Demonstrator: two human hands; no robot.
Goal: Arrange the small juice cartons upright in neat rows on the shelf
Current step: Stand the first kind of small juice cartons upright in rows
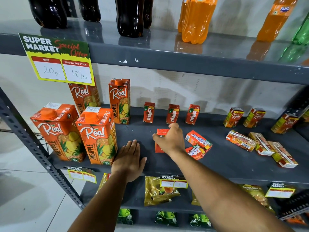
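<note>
Three small red Maaza cartons (172,114) stand upright in a row at the back of the grey shelf (225,161). My right hand (170,138) is shut on another small Maaza carton (160,133), upright in front of that row. Two more Maaza cartons (198,139) lie on their sides just right of that hand. My left hand (129,158) rests flat and open on the shelf, holding nothing. Three small Real cartons (233,117) stand upright at the back right, and several more (260,146) lie flat in front of them.
Tall Real pineapple cartons (98,136) stand at the shelf's left, close to my left hand. Soda bottles (195,19) fill the shelf above, and a price sign (58,59) hangs from its edge. Tea packets (158,190) sit on the shelves below.
</note>
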